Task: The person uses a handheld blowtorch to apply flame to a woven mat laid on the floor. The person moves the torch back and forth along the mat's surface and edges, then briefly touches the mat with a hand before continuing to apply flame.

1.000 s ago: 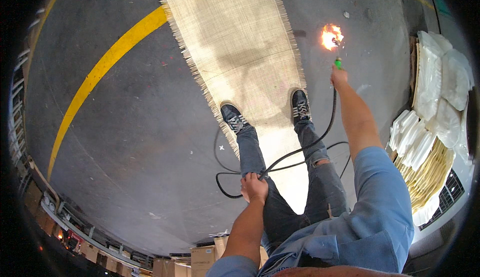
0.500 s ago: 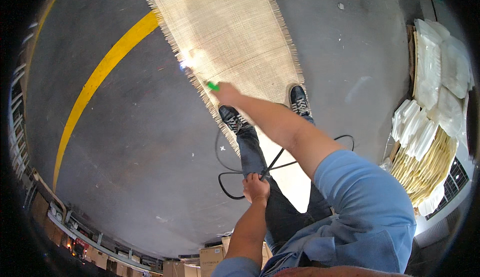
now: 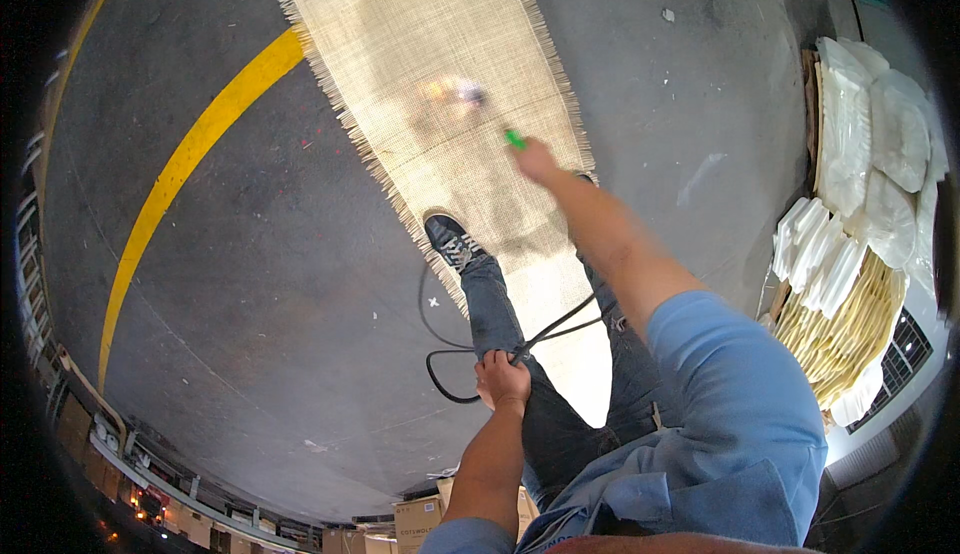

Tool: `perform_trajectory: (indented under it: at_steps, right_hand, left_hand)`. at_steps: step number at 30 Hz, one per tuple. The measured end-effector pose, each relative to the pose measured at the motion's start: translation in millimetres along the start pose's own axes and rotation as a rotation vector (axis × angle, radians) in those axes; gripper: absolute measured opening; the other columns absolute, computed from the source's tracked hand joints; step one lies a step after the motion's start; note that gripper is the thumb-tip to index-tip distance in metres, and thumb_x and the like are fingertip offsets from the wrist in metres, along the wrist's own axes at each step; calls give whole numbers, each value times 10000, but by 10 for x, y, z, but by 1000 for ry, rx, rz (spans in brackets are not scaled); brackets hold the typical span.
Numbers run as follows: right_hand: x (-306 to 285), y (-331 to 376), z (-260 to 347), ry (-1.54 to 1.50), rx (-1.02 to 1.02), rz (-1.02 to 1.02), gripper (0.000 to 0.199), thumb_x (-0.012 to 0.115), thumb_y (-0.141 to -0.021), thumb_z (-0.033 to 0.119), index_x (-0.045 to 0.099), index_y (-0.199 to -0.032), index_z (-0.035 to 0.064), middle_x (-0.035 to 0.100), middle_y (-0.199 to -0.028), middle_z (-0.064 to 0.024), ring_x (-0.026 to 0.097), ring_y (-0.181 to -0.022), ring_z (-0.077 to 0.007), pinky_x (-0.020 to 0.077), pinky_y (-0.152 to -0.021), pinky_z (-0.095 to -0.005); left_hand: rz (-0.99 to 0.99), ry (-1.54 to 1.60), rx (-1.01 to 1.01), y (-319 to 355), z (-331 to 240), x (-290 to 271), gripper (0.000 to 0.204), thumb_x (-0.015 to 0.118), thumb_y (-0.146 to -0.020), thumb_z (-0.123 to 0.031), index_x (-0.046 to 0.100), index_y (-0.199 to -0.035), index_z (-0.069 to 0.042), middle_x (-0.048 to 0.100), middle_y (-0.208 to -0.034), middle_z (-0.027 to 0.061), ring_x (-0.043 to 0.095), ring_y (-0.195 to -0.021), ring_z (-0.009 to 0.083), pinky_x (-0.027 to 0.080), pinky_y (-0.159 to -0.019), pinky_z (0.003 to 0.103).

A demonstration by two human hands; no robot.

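Observation:
A long strip of pale woven cloth point(image 3: 400, 24) with frayed edges lies on the floor, running away from under my feet. My right hand point(image 3: 536, 161) is closed around a gas torch point(image 3: 514, 139) with a green part showing, held out over the strip. Beyond it, a blurred flame glows near the middle of the cloth; the thin shaft between is smeared by motion. At my left knee, my left hand point(image 3: 503, 378) is closed on a black hose point(image 3: 556, 324), which loops beside my leg and crosses between my legs.
My left shoe point(image 3: 456, 242) stands on the strip's left edge. On the right are stacked clear plastic bags point(image 3: 850, 134) and yellowish, white-edged sheets point(image 3: 835, 324). Cardboard boxes point(image 3: 416, 522) stand behind me. A yellow line point(image 3: 180, 164) curves across the grey floor.
My right hand has swung the torch right and farther out, so the flame has gone from the strip's left edge to its middle. My left hand stays on the hose.

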State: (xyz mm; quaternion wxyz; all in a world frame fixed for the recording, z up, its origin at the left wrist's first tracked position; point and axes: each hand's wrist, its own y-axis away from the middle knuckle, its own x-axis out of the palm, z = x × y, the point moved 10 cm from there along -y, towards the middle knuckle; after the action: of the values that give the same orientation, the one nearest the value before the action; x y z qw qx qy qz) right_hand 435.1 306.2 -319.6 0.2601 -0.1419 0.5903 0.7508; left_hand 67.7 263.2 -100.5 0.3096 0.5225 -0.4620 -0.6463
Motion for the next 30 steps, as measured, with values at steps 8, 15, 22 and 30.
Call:
perform_trajectory:
  at_steps: [8,15,22,30]
  right_hand:
    - [-2214,20,-1620,-293,275,-461,389,613,-907,422,552,-982,44,484,-588,-39,467,-438,-156,402,-376,-337]
    - [-2408,-320,-1291,-297,127,-461,360,617,-917,411,535,-968,64,464,-566,-31,465,-429,-157,408,-372,-341]
    - [68,-72,47,-147,59,12,574,585,-915,473,582,-1206,-21,652,-1003,-243,663,-877,-307,533,-745,-425]
    - [1372,1156,1813,-36,-383,442,446,602,-887,409,616,-1073,3,661,-1013,-245,643,-975,-388,495,-856,-474]
  left_hand:
    - [-27,34,8,-4,81,-10,207,615,-822,-255,673,-993,-153,589,-1168,20,502,-1145,282,491,-882,456]
    - [-47,101,66,-28,11,-40,208,610,-819,-254,674,-987,-149,597,-1145,39,521,-1117,296,493,-865,471]
    - [-70,-6,-28,0,307,-111,218,591,-840,-259,674,-998,-133,603,-1136,44,527,-1113,303,494,-862,477]
    - [-47,33,20,-14,142,-98,217,572,-861,-252,679,-1001,-125,605,-1158,41,524,-1115,300,493,-876,470]
